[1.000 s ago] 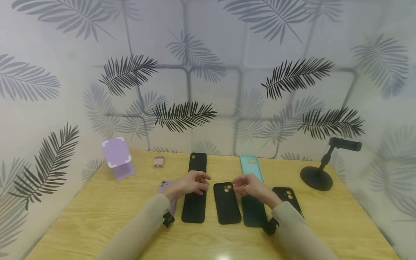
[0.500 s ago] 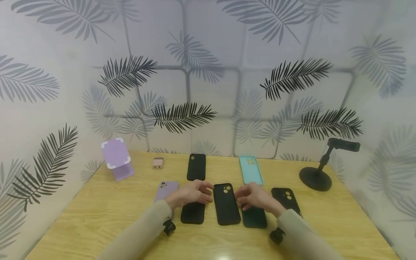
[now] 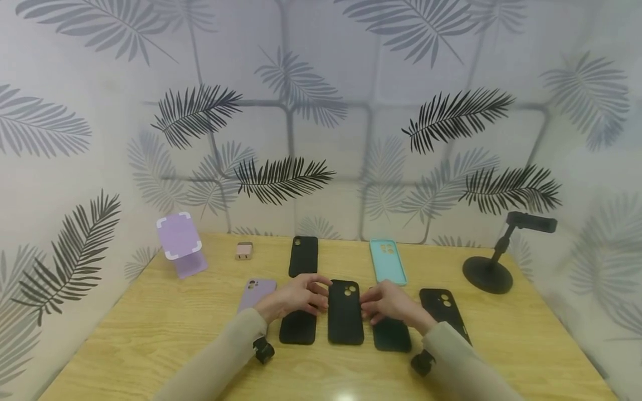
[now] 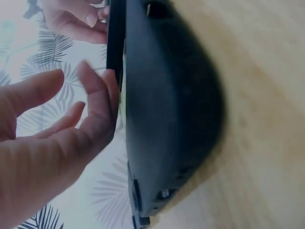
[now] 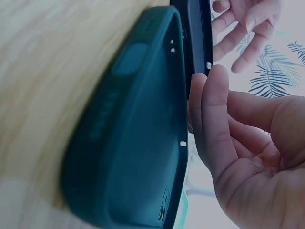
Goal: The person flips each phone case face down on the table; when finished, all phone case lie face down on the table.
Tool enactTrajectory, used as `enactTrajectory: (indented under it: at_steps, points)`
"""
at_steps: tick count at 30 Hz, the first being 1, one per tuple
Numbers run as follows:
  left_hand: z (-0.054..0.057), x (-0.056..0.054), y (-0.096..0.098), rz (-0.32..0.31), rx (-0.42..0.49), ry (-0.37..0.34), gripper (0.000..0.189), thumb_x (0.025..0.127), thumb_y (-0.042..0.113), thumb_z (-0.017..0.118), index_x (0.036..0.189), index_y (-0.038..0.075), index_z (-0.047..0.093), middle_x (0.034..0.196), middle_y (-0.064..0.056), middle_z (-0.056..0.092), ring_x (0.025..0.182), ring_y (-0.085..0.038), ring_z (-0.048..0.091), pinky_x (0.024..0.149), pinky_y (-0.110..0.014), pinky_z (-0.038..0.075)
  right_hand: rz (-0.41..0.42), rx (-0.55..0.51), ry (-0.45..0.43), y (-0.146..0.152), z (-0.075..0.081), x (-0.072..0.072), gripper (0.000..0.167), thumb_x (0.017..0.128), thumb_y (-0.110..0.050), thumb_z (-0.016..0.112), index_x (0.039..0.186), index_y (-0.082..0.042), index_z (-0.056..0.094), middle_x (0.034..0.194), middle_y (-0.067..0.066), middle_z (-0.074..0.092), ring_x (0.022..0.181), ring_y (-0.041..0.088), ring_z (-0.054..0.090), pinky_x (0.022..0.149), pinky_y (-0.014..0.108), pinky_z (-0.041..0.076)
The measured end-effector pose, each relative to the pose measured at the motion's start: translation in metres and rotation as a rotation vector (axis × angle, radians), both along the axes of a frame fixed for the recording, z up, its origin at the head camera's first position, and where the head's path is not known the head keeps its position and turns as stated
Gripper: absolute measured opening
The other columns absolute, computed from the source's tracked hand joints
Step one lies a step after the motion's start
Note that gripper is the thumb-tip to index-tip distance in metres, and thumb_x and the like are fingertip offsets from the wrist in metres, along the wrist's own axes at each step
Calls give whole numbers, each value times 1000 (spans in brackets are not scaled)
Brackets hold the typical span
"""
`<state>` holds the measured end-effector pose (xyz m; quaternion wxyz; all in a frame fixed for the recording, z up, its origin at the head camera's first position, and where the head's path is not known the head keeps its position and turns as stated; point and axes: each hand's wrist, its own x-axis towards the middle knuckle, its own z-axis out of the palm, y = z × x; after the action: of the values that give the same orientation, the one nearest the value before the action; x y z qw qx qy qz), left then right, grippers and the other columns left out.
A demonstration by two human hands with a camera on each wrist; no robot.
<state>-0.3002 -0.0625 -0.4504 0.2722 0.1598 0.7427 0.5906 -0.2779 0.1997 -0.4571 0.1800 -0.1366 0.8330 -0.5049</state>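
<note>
Black phone case (image 3: pixel 345 317) lies flat mid-table (image 3: pixel 125 334), between the dark case (image 3: pixel 298 328) on the left and the dark green case (image 3: pixel 393 336) on the right. Change: its near end swung left since the last frame, so it now sits roughly parallel to the left one; I'd call it nearly squared up. Left hand (image 3: pixel 301 295) at its left edge, right hand (image 3: pixel 391 305) at its right. Left fingers bent, spread; right has two pressed together. No pinch visible; firm edge contact, can't tell.

In the head view, the left hand (image 3: pixel 298 297) hid the twelve o'clock end of a black case (image 3: pixel 298 331), the right hand (image 3: pixel 393 303) that of a dark green case (image 3: pixel 392 338).
</note>
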Motion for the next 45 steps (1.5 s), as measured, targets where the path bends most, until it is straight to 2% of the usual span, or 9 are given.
enactTrajectory:
  at_steps: [4,9,15,22,29,34,38,41,45]
  points:
    - [1,-1,1,32,-38,29,45,95,4,62,138,2,49,129,-24,56,100,-27,66,72,-35,57,-21,10,-12,-4,0,0,24,93,-1,63,113,12,67,86,17,73,73,20,70,64,34,61]
    - [2,5,2,45,-79,54,45,95,9,63,138,3,50,132,-24,54,105,-26,64,79,-38,57,-28,9,-29,-7,2,2,26,93,-3,64,115,12,66,93,20,73,78,22,71,67,36,61]
    - [3,5,4,62,-23,60,45,95,3,61,138,-1,48,127,-26,53,100,-30,65,80,-42,59,-13,-12,-25,-5,3,3,26,93,-1,63,114,14,65,99,23,71,83,25,72,69,38,61]
    - [1,4,3,82,23,61,47,92,1,65,136,2,50,119,-20,56,90,-23,65,78,-40,59,-11,-39,-60,-12,0,2,29,94,-2,62,118,13,63,110,25,69,92,27,72,76,39,61]
    - [0,2,8,88,31,42,64,91,9,70,146,9,38,126,-20,57,94,-22,67,82,-44,58,-20,-60,-67,-19,-2,6,39,98,-20,61,122,12,62,113,25,69,98,32,71,80,40,60]
    - [4,4,13,44,41,32,61,93,19,69,145,10,40,132,-18,55,102,-25,66,87,-45,57,25,-100,-66,-22,0,10,48,100,-34,57,123,8,63,116,25,68,104,34,69,82,43,59]
    - [1,9,16,0,53,-1,53,97,25,64,142,7,44,128,-18,56,103,-28,67,86,-46,58,67,-157,-85,-26,-1,12,55,101,-42,51,129,5,60,126,26,63,111,36,65,85,44,58]
    - [-2,12,16,-26,42,-22,46,99,26,60,139,6,47,123,-17,58,103,-28,66,86,-46,58,81,-198,-116,-28,-4,13,60,102,-45,49,134,6,55,133,26,58,116,38,63,88,46,57]
    - [-3,14,16,-54,27,-44,41,99,20,59,136,6,49,122,-16,57,104,-28,65,87,-46,57,84,-217,-138,-27,-4,11,61,101,-44,51,133,8,54,132,26,59,116,38,63,88,46,57]
